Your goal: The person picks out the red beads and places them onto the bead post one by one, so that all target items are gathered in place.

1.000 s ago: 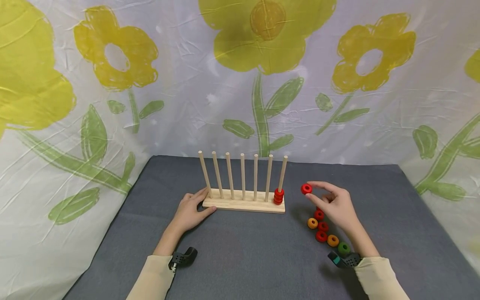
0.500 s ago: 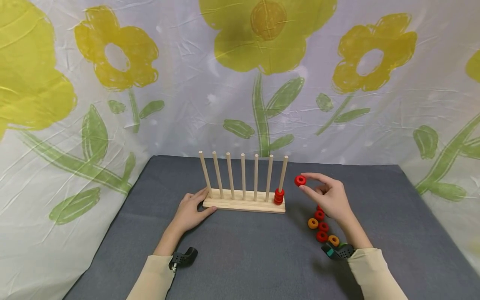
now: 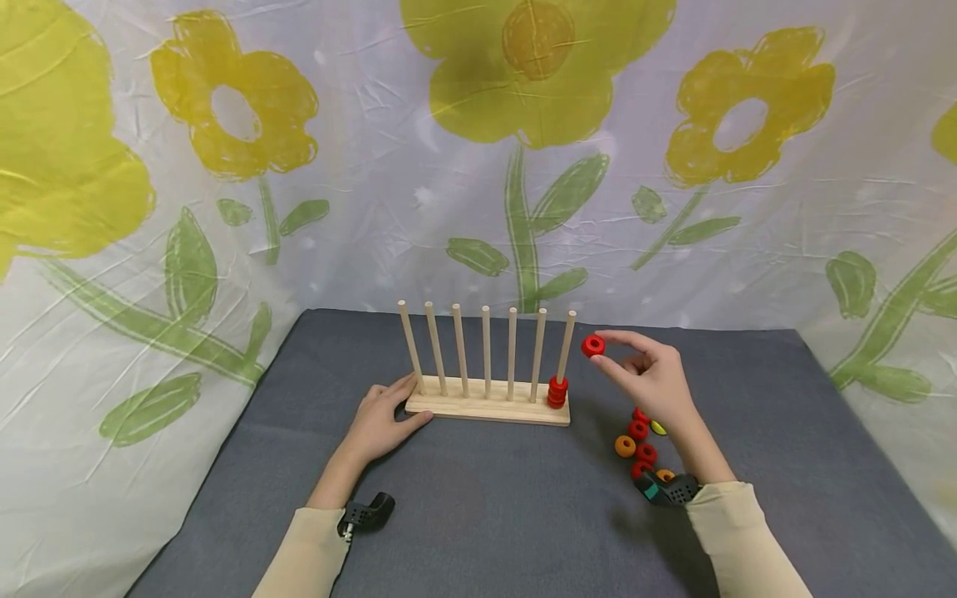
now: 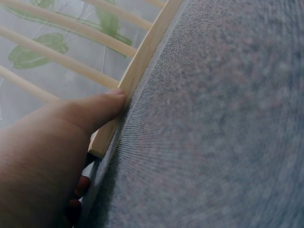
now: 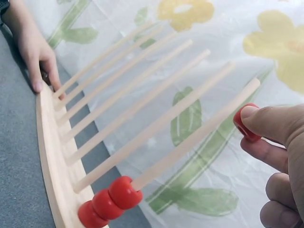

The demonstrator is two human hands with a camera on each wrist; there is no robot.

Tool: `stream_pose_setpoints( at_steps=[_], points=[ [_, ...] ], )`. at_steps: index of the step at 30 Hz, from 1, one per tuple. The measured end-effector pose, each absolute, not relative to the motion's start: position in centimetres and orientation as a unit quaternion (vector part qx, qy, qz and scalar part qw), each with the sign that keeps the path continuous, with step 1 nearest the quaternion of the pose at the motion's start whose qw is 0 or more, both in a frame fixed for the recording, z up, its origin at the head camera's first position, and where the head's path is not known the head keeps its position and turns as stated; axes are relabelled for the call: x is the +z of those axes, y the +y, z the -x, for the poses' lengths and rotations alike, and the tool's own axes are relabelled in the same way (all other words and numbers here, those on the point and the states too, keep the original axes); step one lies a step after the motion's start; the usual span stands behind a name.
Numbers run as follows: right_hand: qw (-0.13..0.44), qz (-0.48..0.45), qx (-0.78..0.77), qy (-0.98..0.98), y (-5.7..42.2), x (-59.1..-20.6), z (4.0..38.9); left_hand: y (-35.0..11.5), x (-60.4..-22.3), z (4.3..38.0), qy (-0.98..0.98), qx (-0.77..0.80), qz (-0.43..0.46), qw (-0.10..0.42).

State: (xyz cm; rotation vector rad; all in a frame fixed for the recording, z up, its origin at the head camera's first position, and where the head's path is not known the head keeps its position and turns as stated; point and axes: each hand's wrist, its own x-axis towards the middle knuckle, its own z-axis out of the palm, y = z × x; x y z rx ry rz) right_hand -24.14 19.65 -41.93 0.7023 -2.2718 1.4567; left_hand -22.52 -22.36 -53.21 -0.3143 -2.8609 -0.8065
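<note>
A wooden peg stand (image 3: 486,407) with several upright pegs stands at mid-table. My left hand (image 3: 380,425) holds its left end, thumb along the front edge and fingers behind. The thumb (image 4: 102,107) shows on the base in the left wrist view. Three red beads (image 5: 110,202) are stacked at the bottom of the rightmost peg. Between thumb and forefinger, my right hand (image 3: 654,382) pinches another red bead (image 3: 586,350), raised just right of that peg's tip. In the right wrist view this bead (image 5: 243,126) is close beside the peg, apart from its top.
Loose beads lie on the dark cloth under the right forearm: several red beads (image 3: 639,429), an orange bead (image 3: 619,449) and a yellow one (image 3: 658,428). The black wrist camera (image 3: 665,490) covers part of them. Behind the table hangs a flower-printed cloth (image 3: 359,216).
My right hand has moved up and left with the red bead, closer to the rightmost peg's top. A yellow bead has come into sight; the green one is now hidden. My left hand stays put.
</note>
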Motion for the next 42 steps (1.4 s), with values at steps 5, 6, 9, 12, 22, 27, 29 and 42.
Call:
stream_pose_setpoints(
  at_steps=[5,6,9,12,22,27,29,42],
  points=[
    [0.175,-0.248,0.520,-0.799,19.4,-41.4,24.1,-22.4,-53.3,22.6,-0.955,-0.269,0.105,0.074],
    [0.176,-0.248,0.521,-0.798,19.3,-41.2,24.1,-22.4,-53.3,22.6,-0.955,-0.269,0.105,0.074],
    [0.178,-0.248,0.523,-0.795,18.8,-40.2,23.5,-22.4,-53.3,22.6,-0.954,-0.269,0.105,0.075],
    [0.178,-0.242,0.527,-0.795,18.2,-38.9,22.7,-22.4,-53.3,22.6,-0.955,-0.269,0.105,0.074],
    [0.187,-0.240,0.529,-0.793,17.7,-37.3,22.2,-22.4,-53.2,22.6,-0.954,-0.272,0.104,0.067],
    [0.189,-0.244,0.532,-0.789,17.5,-36.7,22.3,-22.4,-53.1,22.5,-0.955,-0.269,0.103,0.067],
    [0.188,-0.241,0.534,-0.788,17.4,-36.5,22.3,-22.4,-53.0,22.5,-0.956,-0.268,0.103,0.067],
    [0.174,-0.234,0.567,-0.770,16.9,-35.4,22.6,-22.4,-53.0,22.4,-0.955,-0.269,0.102,0.068]
  ],
)
